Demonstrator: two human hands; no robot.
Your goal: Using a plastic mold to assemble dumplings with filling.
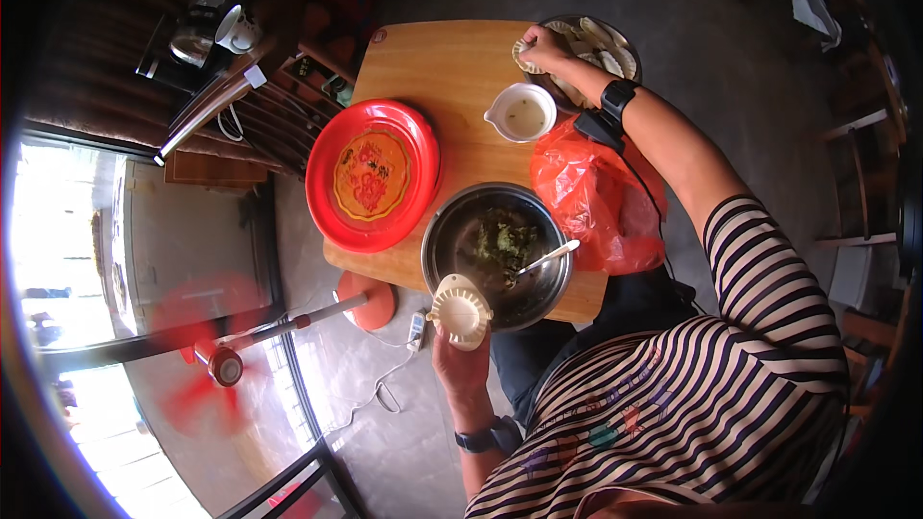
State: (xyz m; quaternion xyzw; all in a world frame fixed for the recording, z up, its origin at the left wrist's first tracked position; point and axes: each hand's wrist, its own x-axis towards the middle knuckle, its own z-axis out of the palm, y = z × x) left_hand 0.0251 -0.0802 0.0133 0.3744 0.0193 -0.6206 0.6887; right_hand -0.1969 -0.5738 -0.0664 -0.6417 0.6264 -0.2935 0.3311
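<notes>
My left hand (461,360) holds an open plastic dumpling mould (463,310) with a crimped rim, at the near edge of a steel bowl (433,245). Green chopped filling (505,239) lies in that bowl, and a spoon (549,256) with a pale handle leans in it. At the table's far right, my right hand (546,49) grips a crimped dumpling (528,58) at the left side of a metal plate (636,61). Several shaped dumplings (609,47) lie on the plate. A white spouted cup (520,112) with cloudy liquid stands just below it.
A red plastic tray (317,180) rests on the wooden table (447,50) at left. A red plastic bag (577,194) lies at the right edge, with a dark cable (649,191) across it. Beyond the table, a red fan (223,367) spins near a power strip (416,330).
</notes>
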